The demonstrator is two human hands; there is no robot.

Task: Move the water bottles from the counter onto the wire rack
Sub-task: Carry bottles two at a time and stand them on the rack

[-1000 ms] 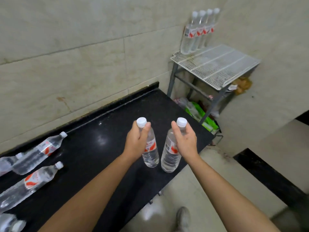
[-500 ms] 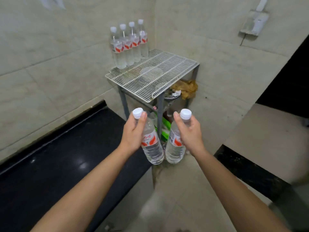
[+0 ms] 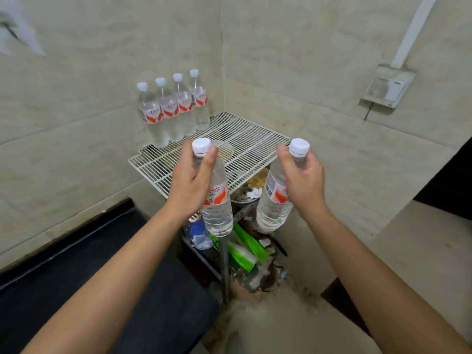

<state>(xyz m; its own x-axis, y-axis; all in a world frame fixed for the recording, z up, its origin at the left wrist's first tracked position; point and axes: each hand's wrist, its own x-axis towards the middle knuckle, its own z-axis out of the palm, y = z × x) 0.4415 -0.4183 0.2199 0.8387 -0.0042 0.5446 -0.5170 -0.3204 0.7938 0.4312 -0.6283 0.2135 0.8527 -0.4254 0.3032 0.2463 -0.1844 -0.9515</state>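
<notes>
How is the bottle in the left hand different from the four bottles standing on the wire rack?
The held bottle hangs tilted in the left hand, off the wire rack; the four bottles stand upright in a row by the wall. All share white caps and red-and-white labels.

both bottles, left bottle (image 3: 217, 200) and right bottle (image 3: 274, 200), are now farther apart and nearer the wire rack (image 3: 245, 139).
</notes>
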